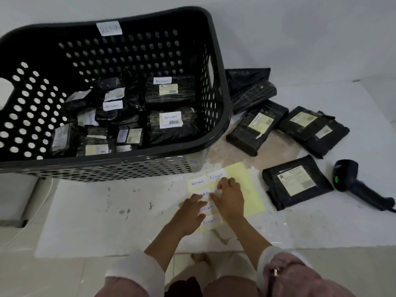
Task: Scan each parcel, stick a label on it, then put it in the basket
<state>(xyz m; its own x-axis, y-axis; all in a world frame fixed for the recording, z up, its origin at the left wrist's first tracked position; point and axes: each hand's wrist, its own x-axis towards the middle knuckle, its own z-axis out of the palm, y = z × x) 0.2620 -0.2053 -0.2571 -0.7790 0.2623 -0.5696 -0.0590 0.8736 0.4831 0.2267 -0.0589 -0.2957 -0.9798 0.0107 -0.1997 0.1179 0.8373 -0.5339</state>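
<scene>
A yellow backing sheet (pixel 249 189) with several white "RETURN" labels lies on the white surface in front of me. My left hand (pixel 191 213) presses flat on the sheet's lower left. My right hand (pixel 229 196) pinches the edge of one label (pixel 216 192) in the sheet's middle. A black parcel (pixel 296 183) with a printed address slip lies just right of the sheet. The black handheld scanner (pixel 351 179) rests further right, its green light on. The dark perforated basket (pixel 216 86) stands at the back left and holds several black labelled parcels.
Several more black parcels (pixel 257 127) are piled on the surface right of the basket, one (pixel 315 129) nearer the right edge. The scanner's cable runs off the right edge. The white surface ends at a tiled floor near my knees.
</scene>
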